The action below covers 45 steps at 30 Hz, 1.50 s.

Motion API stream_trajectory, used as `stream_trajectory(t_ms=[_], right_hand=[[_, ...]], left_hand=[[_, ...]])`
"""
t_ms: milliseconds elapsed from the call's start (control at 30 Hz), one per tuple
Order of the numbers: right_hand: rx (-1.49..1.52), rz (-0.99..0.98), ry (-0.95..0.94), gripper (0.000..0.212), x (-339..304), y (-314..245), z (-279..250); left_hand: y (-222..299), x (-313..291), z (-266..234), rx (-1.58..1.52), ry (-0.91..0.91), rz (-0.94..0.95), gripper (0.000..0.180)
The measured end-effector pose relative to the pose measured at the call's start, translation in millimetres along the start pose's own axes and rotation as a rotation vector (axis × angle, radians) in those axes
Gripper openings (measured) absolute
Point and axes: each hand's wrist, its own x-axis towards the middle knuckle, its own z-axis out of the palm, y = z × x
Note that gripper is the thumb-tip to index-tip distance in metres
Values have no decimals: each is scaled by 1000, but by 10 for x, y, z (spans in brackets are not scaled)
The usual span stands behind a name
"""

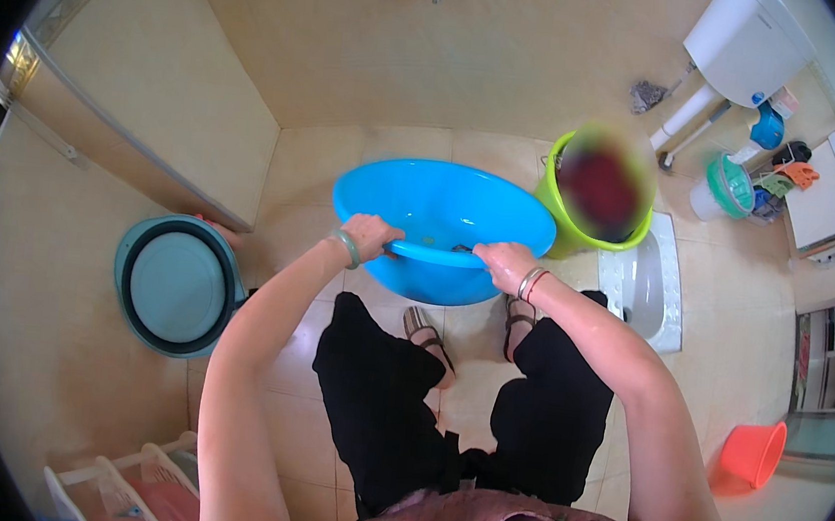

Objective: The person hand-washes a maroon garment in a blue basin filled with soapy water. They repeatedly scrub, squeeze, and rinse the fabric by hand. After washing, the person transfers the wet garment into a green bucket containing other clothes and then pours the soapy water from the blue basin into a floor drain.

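Both hands grip the near rim of a big blue basin point(441, 225), which hangs in front of the person above the tiled floor point(488, 368), over the sandalled feet. The left hand point(372, 236) is closed over the rim, fingers curled to the inside and a pale bangle on the wrist. The right hand point(506, 264) is closed the same way a little further along that edge, with a cord bracelet on its wrist.

The basin looks like thin moulded plastic, so it is probably light and fairly stiff, though a bowl this wide is likely to flex when held by one side only. Its smooth, glossy surface may be slippery if wet. Something small and dark lies at the bottom; whether there is water in it cannot be told. The rolled rim is the natural place to grasp, and hands set wider apart would steady it better.

Just beyond the right hand stands a green bucket point(566, 237), with a squat toilet pan point(648, 288) beside it. Out past the left hand a teal tub point(177, 285) leans at the wall. An orange bucket point(753, 454) sits well off to the right.
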Motion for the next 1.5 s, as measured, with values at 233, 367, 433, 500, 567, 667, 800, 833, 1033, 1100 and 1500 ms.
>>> stream_trajectory(t_ms=[233, 367, 433, 500, 567, 667, 800, 833, 1033, 1100, 1500], right_hand=[[-89, -154, 55, 20, 590, 543, 153], [-73, -185, 83, 18, 764, 767, 542], [-65, -159, 99, 19, 877, 905, 763], [-57, -138, 108, 20, 975, 970, 970], [-50, -115, 113, 21, 1057, 1031, 1188], [-49, -111, 128, 24, 1074, 1070, 1514], [-49, -105, 120, 27, 1088, 1189, 1752], [-71, -102, 98, 28, 1080, 1229, 1792], [206, 5, -185, 40, 1369, 981, 1225], [464, 44, -62, 43, 1636, 1034, 772], [711, 106, 967, 46, 3399, 1070, -1862]], left_hand=[[-195, 281, 403, 64, 148, -109, 20], [-391, 456, 864, 104, 224, -81, 21], [-463, 556, 1086, 116, 288, -42, 22], [-564, 675, 1285, 164, 332, -43, 23], [-618, 741, 1507, 164, 364, -35, 23], [-643, 793, 1818, 99, 385, -31, 22], [-588, 877, 2023, 99, 355, -62, 19], [-561, 912, 2049, 113, 342, -66, 18], [-529, 856, 1918, 82, 11, -116, 45], [-417, 946, 1606, -133, -38, -122, 55], [-743, 2250, -1426, -1554, 913, -173, 52]])
